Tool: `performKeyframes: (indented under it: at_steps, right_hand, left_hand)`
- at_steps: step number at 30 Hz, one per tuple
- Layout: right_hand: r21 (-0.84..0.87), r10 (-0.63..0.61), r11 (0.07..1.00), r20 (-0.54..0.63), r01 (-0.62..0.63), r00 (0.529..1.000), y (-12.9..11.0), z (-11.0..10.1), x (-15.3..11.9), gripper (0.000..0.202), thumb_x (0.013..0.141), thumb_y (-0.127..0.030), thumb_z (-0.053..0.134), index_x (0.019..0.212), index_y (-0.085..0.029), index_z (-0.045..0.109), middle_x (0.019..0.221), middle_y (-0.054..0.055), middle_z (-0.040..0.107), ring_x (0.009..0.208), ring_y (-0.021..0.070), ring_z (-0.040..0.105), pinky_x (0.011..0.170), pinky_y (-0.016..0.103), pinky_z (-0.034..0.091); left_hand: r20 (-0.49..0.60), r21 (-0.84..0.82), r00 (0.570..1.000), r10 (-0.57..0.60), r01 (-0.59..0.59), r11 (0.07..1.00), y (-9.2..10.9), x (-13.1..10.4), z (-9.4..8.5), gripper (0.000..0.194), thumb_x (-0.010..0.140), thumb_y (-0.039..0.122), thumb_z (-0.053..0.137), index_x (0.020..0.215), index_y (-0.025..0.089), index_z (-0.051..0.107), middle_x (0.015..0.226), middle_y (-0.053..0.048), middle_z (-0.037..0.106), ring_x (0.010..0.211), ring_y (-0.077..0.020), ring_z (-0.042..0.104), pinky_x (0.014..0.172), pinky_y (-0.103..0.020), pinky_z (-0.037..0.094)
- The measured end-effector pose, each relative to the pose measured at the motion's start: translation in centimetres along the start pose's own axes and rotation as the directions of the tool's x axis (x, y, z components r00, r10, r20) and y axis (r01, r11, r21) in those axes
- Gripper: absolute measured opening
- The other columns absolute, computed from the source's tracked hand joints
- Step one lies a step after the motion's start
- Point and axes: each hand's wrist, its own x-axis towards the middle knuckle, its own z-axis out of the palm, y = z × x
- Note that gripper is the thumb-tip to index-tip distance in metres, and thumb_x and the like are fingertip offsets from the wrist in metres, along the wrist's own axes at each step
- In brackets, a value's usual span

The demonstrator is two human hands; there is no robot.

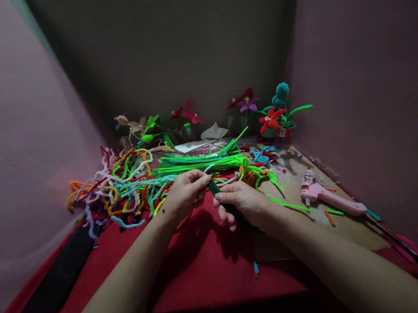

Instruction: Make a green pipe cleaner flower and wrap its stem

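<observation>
My left hand (190, 189) is closed in a pinch, thumb and forefinger at the upper tip of a dark green bundle of pipe cleaners (213, 187). Around the lower part of this bundle, the fingers of my right hand (239, 201) are curled; its dark tail runs under the palm and is partly hidden. Just beyond both hands lies a thick stack of bright green pipe cleaners (197, 164), some in clear plastic. To the left spreads a tangled heap of bent, many-coloured pipe cleaners (121, 188).
A pink glue gun (331, 197) rests on a cardboard sheet (350, 233) at the right. Pipe-cleaner flowers, including a red one (271, 120) in a pot, stand along the back. A black flat object (61, 270) lies at left on the red cloth (200, 280).
</observation>
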Motion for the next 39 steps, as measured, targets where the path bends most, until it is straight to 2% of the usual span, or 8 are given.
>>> performKeyframes:
  at_steps: [3, 6, 17, 23, 28, 30, 34, 39]
  right_hand:
    - [0.029, -0.017, 0.999, 0.023, 0.016, 1.0, 0.1, -0.3, -0.1, 0.015, 0.08, -0.017, 0.044, 0.07, -0.012, 0.053, 0.043, 0.0, 0.057, 0.031, 0.0075, 0.046, 0.032, 0.018, 0.044]
    - [0.073, -0.033, 0.997, 0.052, 0.029, 0.998, 0.3, -0.8, -0.2, 0.013, 0.078, -0.019, 0.046, 0.07, -0.012, 0.054, 0.043, 0.0, 0.057, 0.031, 0.0079, 0.045, 0.032, 0.019, 0.044]
    - [0.16, -0.038, 0.987, 0.151, 0.014, 0.988, 0.4, -1.0, -0.3, 0.012, 0.077, -0.018, 0.049, 0.071, -0.011, 0.056, 0.044, 0.001, 0.058, 0.032, 0.0079, 0.047, 0.034, 0.019, 0.045]
    - [0.151, 0.008, 0.988, 0.129, -0.028, 0.992, 0.3, -0.4, -0.6, 0.013, 0.078, -0.015, 0.047, 0.071, -0.01, 0.057, 0.046, 0.0, 0.057, 0.034, 0.0079, 0.047, 0.036, 0.021, 0.047]
    - [0.019, 0.022, 1.0, 0.041, -0.023, 0.999, 0.7, -0.3, -0.5, 0.012, 0.077, -0.014, 0.048, 0.069, -0.011, 0.057, 0.045, -0.001, 0.055, 0.033, 0.0064, 0.044, 0.034, 0.019, 0.046]
    - [-0.013, 0.005, 1.0, 0.012, -0.005, 1.0, 0.8, -0.3, -0.4, 0.013, 0.077, -0.014, 0.048, 0.068, -0.011, 0.056, 0.045, -0.002, 0.054, 0.032, 0.0062, 0.043, 0.032, 0.018, 0.044]
    - [0.019, -0.022, 1.0, 0.045, 0.021, 0.999, 0.9, -0.5, -0.2, 0.012, 0.076, -0.017, 0.05, 0.068, -0.011, 0.056, 0.043, -0.002, 0.052, 0.031, 0.0059, 0.04, 0.031, 0.018, 0.043]
    - [0.131, -0.038, 0.991, 0.129, 0.021, 0.991, 1.2, -1.0, -0.1, 0.011, 0.075, -0.021, 0.054, 0.073, -0.01, 0.057, 0.045, -0.003, 0.052, 0.033, 0.0058, 0.042, 0.034, 0.019, 0.046]
  left_hand:
    - [0.137, -0.228, 0.99, -0.018, 0.049, 0.972, -0.1, 0.0, -0.1, 0.023, 0.069, 0.03, 0.067, 0.085, 0.015, 0.06, 0.048, 0.008, 0.04, 0.038, -0.0024, 0.03, 0.039, -0.015, 0.026]
    - [0.216, -0.26, 0.976, -0.02, 0.078, 0.963, -0.2, 0.2, -0.2, 0.023, 0.071, 0.029, 0.065, 0.087, 0.013, 0.063, 0.047, 0.007, 0.038, 0.039, -0.0019, 0.03, 0.039, -0.015, 0.024]
    - [0.105, -0.065, 0.994, -0.028, 0.035, 0.997, -0.2, -0.2, 0.1, 0.018, 0.073, 0.031, 0.064, 0.071, 0.014, 0.058, 0.04, 0.007, 0.041, 0.033, -0.002, 0.028, 0.034, -0.015, 0.02]
    - [0.055, 0.228, 0.998, -0.018, 0.005, 0.974, 0.5, -0.6, -0.1, 0.022, 0.075, 0.037, 0.058, 0.067, 0.017, 0.055, 0.038, 0.008, 0.038, 0.031, -0.0047, 0.027, 0.033, -0.018, 0.019]
    - [-0.012, 0.666, 0.95, 0.311, -0.224, 0.711, 0.7, -0.5, -0.1, 0.021, 0.074, 0.029, 0.055, 0.057, 0.016, 0.056, 0.047, 0.003, 0.047, 0.045, -0.0082, 0.039, 0.044, -0.02, 0.028]
    - [-0.019, 0.701, 0.933, 0.359, -0.243, 0.67, 0.6, -0.5, -0.1, 0.02, 0.073, 0.027, 0.057, 0.057, 0.016, 0.057, 0.049, 0.002, 0.049, 0.048, -0.0085, 0.04, 0.047, -0.021, 0.029]
    - [0.032, 0.274, 0.997, 0.064, -0.07, 0.959, 0.2, -0.1, -0.5, 0.019, 0.073, 0.035, 0.059, 0.067, 0.017, 0.056, 0.043, 0.007, 0.038, 0.036, -0.0052, 0.029, 0.037, -0.019, 0.021]
    - [0.17, -0.183, 0.984, -0.053, 0.084, 0.98, -0.2, 0.3, -0.7, 0.021, 0.068, 0.031, 0.066, 0.08, 0.016, 0.058, 0.046, 0.009, 0.035, 0.035, -0.0017, 0.025, 0.035, -0.015, 0.019]
